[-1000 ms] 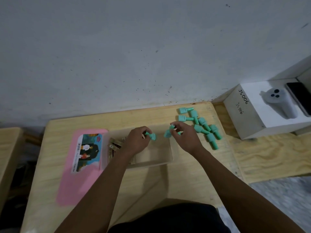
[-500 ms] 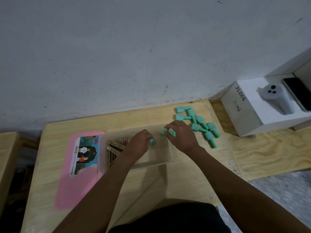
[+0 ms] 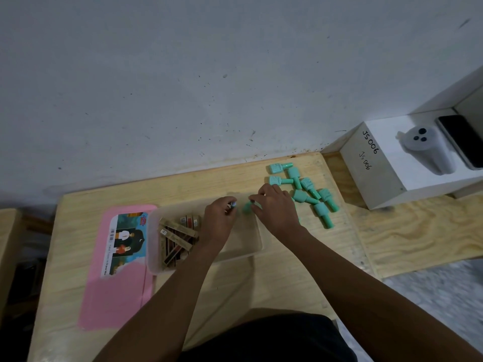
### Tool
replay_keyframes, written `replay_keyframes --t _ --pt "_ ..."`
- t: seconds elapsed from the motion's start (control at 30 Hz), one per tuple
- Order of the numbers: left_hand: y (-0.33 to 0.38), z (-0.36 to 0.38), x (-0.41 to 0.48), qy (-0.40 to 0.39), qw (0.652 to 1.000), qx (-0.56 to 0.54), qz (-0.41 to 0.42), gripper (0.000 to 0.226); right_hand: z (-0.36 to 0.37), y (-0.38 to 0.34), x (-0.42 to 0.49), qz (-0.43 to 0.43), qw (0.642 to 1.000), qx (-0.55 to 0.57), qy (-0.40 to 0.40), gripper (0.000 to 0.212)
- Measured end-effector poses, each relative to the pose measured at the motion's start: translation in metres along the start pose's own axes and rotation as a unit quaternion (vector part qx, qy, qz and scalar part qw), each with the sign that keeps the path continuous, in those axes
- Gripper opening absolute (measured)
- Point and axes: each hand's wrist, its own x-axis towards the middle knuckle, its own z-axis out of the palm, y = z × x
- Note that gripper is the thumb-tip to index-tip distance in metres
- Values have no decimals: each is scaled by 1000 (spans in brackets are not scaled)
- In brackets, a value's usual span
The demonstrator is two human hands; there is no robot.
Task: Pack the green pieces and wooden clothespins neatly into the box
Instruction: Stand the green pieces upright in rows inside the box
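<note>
A clear plastic box [image 3: 257, 247] stands mid-table. Wooden clothespins [image 3: 177, 236] lie stacked in its left part. Several green pieces [image 3: 308, 190] are scattered on the table to the right of the box. My left hand [image 3: 218, 223] is over the middle of the box, fingers pinched on a small green piece that is mostly hidden behind them. My right hand [image 3: 278, 211] reaches over the box's far right corner and pinches another green piece [image 3: 247, 207] just inside the wall. The two hands are close together, fingertips a little apart.
A pink lid [image 3: 117, 278] with a picture label lies flat against the box's left side. A white box [image 3: 386, 178] marked JS006 carries a grey device [image 3: 426, 150] and a phone [image 3: 462, 139] at the right. The wall runs along the table's far edge.
Both hands have dropped lower into the far side of the box with their green pieces. The left hand's piece is now almost hidden by its fingers.
</note>
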Motion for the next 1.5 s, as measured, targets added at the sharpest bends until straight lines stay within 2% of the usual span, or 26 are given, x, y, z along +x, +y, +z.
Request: replay_keyframes --t 0.3,0.5,0.63,0.93,1.07,1.23,1.4,1.5 --pt "3 9 -4 23 1000 -17 8 21 2 0 0 39 997 63 -13 24" --pt "5 12 -6 26 999 20 38 25 8 -1 -3 63 995 73 13 21" --pt "5 13 -8 40 999 29 24 26 10 -2 -4 82 992 94 22 20" --pt "6 11 -7 43 998 38 8 26 8 1 -5 72 992 99 20 21" --pt "13 5 -12 58 997 44 12 24 -6 9 -21 76 992 89 56 23" --pt "33 4 -19 46 993 58 96 22 -22 51 -72 197 969 130 69 21" --pt "73 32 -27 -40 980 36 194 16 -28 104 -118 338 928 157 1 22" --pt "91 62 -26 -100 984 -11 148 20 -30 130 -128 372 912 164 -54 25"
